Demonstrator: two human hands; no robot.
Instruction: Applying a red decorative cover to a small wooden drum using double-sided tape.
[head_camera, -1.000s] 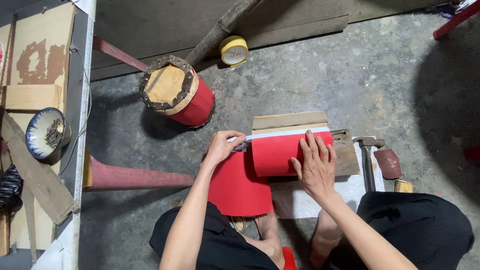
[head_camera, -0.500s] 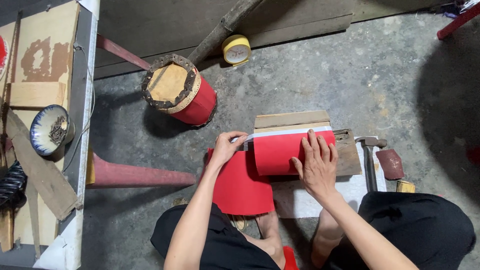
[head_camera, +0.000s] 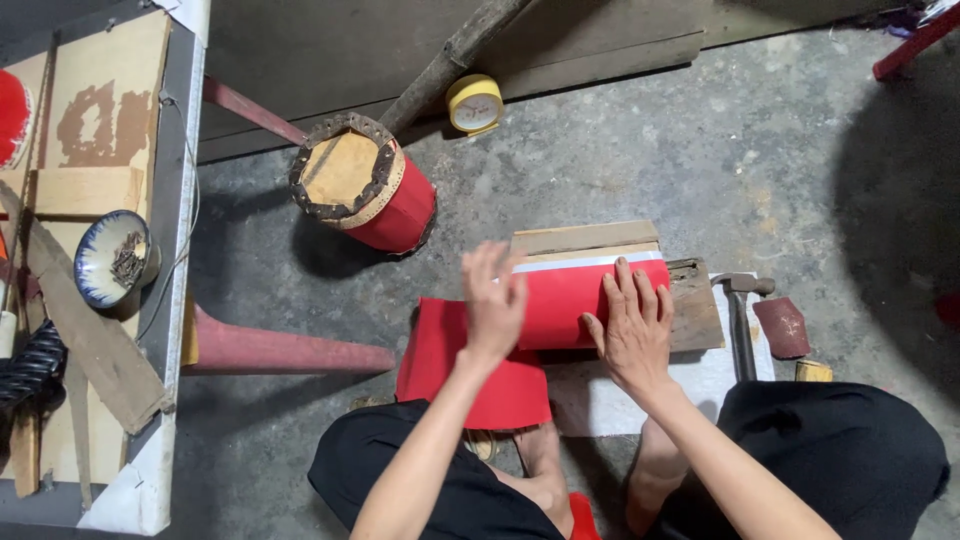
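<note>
My left hand (head_camera: 495, 298) lies open, fingers spread, on the left end of the red paper roll (head_camera: 590, 300). My right hand (head_camera: 632, 325) presses flat and open on its right part. The roll rests on a wooden board (head_camera: 700, 315) on the floor before my knees. A hammer (head_camera: 741, 320) lies just right; 1 red drum (head_camera: 362, 195) stands far left.

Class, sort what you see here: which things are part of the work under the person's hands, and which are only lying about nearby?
In use:
left hand
right hand
red sheet, partly rolled
wooden board under it

Lying about:
hammer
red drum
yellow tape roll
bowl on the side table
</note>
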